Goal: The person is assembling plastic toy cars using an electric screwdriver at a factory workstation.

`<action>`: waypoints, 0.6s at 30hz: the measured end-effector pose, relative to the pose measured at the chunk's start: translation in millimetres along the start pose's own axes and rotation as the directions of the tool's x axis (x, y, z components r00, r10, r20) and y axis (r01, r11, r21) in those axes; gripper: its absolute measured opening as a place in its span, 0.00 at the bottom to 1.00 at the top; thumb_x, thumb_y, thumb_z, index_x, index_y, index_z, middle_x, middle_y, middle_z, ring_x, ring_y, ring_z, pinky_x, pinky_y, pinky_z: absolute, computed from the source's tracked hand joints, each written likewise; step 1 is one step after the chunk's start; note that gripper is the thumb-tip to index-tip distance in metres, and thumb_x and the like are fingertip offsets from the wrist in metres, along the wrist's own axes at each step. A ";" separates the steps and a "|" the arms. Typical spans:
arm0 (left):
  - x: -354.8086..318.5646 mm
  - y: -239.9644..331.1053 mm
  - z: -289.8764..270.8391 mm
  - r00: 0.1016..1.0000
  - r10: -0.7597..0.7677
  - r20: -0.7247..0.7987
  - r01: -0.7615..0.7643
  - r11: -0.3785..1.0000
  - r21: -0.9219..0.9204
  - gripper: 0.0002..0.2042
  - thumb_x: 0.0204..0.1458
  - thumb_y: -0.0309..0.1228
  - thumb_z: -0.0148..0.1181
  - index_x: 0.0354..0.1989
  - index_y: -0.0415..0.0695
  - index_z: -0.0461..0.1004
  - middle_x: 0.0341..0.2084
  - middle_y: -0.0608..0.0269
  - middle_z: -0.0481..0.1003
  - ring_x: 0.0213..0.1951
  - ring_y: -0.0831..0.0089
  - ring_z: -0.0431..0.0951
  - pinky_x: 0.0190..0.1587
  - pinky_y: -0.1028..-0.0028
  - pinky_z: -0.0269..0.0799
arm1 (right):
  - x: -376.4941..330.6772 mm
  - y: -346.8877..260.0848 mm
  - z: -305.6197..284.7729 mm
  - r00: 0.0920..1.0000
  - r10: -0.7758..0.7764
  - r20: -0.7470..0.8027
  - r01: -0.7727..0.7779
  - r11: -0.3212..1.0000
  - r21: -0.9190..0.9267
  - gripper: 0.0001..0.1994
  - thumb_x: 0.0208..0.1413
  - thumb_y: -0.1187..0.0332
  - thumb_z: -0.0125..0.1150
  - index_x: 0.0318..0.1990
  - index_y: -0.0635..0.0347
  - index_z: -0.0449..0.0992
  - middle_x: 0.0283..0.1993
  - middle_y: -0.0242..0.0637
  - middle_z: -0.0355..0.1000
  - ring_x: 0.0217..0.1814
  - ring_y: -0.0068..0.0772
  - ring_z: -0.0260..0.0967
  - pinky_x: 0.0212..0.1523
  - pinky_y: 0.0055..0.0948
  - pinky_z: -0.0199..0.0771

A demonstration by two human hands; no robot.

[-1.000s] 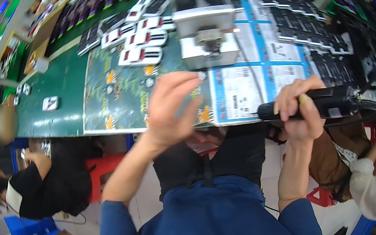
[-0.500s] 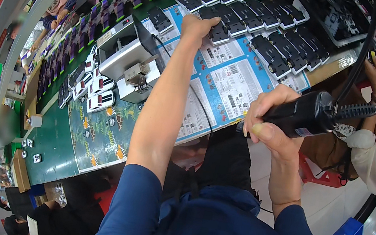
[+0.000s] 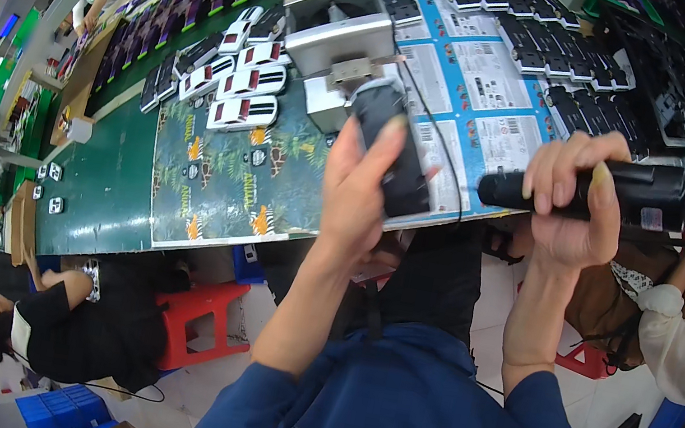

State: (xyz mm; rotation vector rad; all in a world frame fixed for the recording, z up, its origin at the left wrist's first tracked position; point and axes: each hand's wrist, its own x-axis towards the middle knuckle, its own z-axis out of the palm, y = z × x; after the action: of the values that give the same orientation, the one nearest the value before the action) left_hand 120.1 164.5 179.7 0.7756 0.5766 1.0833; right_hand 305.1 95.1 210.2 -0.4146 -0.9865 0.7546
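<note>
Head view: we have a dark car base (image 3: 401, 165) before the metal box (image 3: 342, 35), our left hand (image 3: 357, 182) clamped on it.
Tool: our right hand (image 3: 578, 205) grips a black corded driver (image 3: 653, 194).
Progress: white cars (image 3: 243, 112) look done; rows of black bases (image 3: 563, 56) seem to wait.
Surface: green table (image 3: 105, 183), printed sheets (image 3: 451, 162).
Room: seated co-worker (image 3: 98, 327), red stool (image 3: 199, 302).

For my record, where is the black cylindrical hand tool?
The black cylindrical hand tool is right of centre in the head view, gripped in the bare right hand.
</note>
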 end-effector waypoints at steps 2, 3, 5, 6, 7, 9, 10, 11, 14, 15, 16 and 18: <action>-22.8 2.7 -43.8 0.991 -0.072 -0.113 0.071 0.997 -0.009 0.13 0.62 0.29 0.54 0.52 0.37 0.67 0.41 0.51 0.77 0.40 0.64 0.82 0.40 0.61 0.84 | 12.4 17.7 23.5 0.997 -0.057 0.060 0.059 0.998 -0.036 0.10 0.60 0.63 0.50 0.40 0.62 0.66 0.23 0.33 0.61 0.20 0.25 0.58 0.27 0.29 0.65; -30.4 2.5 -60.1 0.984 -0.080 -0.162 0.084 0.996 0.023 0.13 0.61 0.29 0.56 0.51 0.37 0.68 0.41 0.51 0.77 0.39 0.64 0.82 0.38 0.62 0.84 | 20.2 29.7 38.0 0.994 -0.079 0.082 0.080 0.997 -0.007 0.09 0.61 0.65 0.50 0.40 0.62 0.66 0.23 0.34 0.61 0.20 0.27 0.59 0.28 0.31 0.66; -38.4 -1.1 -89.1 0.984 -0.045 -0.170 0.057 0.996 0.067 0.13 0.59 0.28 0.60 0.48 0.37 0.69 0.40 0.50 0.78 0.35 0.64 0.83 0.35 0.65 0.84 | 39.2 54.4 64.9 0.988 -0.139 0.063 0.140 0.990 -0.019 0.06 0.56 0.75 0.63 0.39 0.64 0.72 0.21 0.34 0.69 0.19 0.25 0.68 0.26 0.27 0.73; -39.1 -2.5 -96.6 0.981 -0.054 -0.184 0.062 0.997 0.041 0.12 0.58 0.27 0.61 0.46 0.36 0.69 0.35 0.50 0.79 0.32 0.64 0.83 0.32 0.66 0.84 | 48.0 66.4 80.0 0.984 -0.168 0.050 0.167 0.986 0.022 0.07 0.53 0.77 0.67 0.37 0.63 0.74 0.22 0.33 0.71 0.18 0.22 0.68 0.23 0.22 0.71; -39.3 -4.2 -103.3 0.981 -0.050 -0.188 0.056 0.998 0.029 0.12 0.58 0.27 0.61 0.46 0.36 0.69 0.35 0.50 0.79 0.32 0.64 0.83 0.32 0.66 0.84 | 55.5 76.5 91.3 0.984 -0.162 0.073 0.164 0.986 -0.026 0.08 0.51 0.77 0.70 0.36 0.62 0.76 0.22 0.31 0.72 0.18 0.19 0.68 0.22 0.19 0.69; -37.1 -5.1 -111.2 0.981 -0.100 -0.169 0.101 0.995 0.001 0.11 0.58 0.27 0.61 0.45 0.36 0.69 0.31 0.50 0.79 0.29 0.65 0.83 0.31 0.67 0.83 | 62.2 96.1 106.1 0.974 -0.201 0.103 0.217 0.960 -0.178 0.05 0.51 0.75 0.71 0.29 0.62 0.78 0.23 0.28 0.73 0.19 0.14 0.67 0.21 0.15 0.66; -37.3 -5.6 -110.3 0.983 -0.084 -0.165 0.086 0.996 0.007 0.11 0.57 0.27 0.61 0.44 0.37 0.70 0.29 0.50 0.79 0.29 0.65 0.83 0.31 0.67 0.83 | 65.3 106.0 107.9 0.968 -0.218 0.123 0.243 0.938 -0.248 0.06 0.51 0.75 0.71 0.28 0.63 0.78 0.22 0.27 0.73 0.19 0.13 0.66 0.22 0.15 0.65; -36.8 -4.5 -108.9 0.983 -0.084 -0.161 0.084 0.996 -0.003 0.11 0.57 0.27 0.61 0.44 0.37 0.70 0.29 0.50 0.79 0.29 0.65 0.83 0.31 0.67 0.83 | 68.2 113.4 108.0 0.962 -0.234 0.143 0.268 0.910 -0.316 0.06 0.51 0.75 0.71 0.26 0.63 0.78 0.22 0.26 0.72 0.19 0.12 0.65 0.22 0.14 0.64; -36.7 -1.4 -108.5 0.978 -0.116 -0.174 0.119 0.993 0.010 0.10 0.57 0.27 0.62 0.44 0.37 0.70 0.30 0.51 0.79 0.29 0.66 0.82 0.31 0.68 0.83 | 67.8 123.9 110.8 0.955 -0.177 0.239 0.269 0.859 -0.436 0.06 0.53 0.75 0.68 0.33 0.63 0.75 0.22 0.31 0.71 0.18 0.18 0.68 0.22 0.17 0.69; -36.3 -0.6 -107.4 0.977 -0.123 -0.175 0.124 0.992 -0.009 0.10 0.57 0.27 0.61 0.43 0.37 0.70 0.30 0.52 0.79 0.29 0.66 0.82 0.31 0.68 0.83 | 66.5 126.5 111.4 0.959 -0.161 0.233 0.258 0.835 -0.487 0.06 0.53 0.74 0.69 0.32 0.62 0.75 0.22 0.31 0.72 0.18 0.17 0.68 0.21 0.16 0.68; -35.4 -0.3 -106.7 0.976 -0.131 -0.175 0.129 0.991 -0.026 0.09 0.58 0.28 0.61 0.43 0.38 0.70 0.31 0.52 0.79 0.29 0.67 0.82 0.32 0.68 0.83 | 68.0 128.8 112.6 0.957 -0.185 0.223 0.273 0.835 -0.477 0.06 0.53 0.73 0.69 0.30 0.62 0.76 0.21 0.30 0.72 0.17 0.16 0.67 0.20 0.15 0.67; -32.8 0.6 -108.0 0.973 -0.153 -0.171 0.140 0.987 -0.081 0.09 0.59 0.28 0.60 0.43 0.38 0.70 0.31 0.53 0.79 0.29 0.67 0.83 0.32 0.68 0.83 | 70.6 128.4 114.5 0.966 -0.139 0.217 0.235 0.818 -0.525 0.06 0.53 0.73 0.70 0.31 0.61 0.76 0.21 0.30 0.72 0.17 0.15 0.67 0.20 0.15 0.68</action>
State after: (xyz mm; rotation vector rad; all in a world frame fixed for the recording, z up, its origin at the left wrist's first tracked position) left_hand 27.1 163.2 115.8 0.5708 0.7324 1.0356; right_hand 181.0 232.3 229.2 -0.7465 -1.3883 0.3141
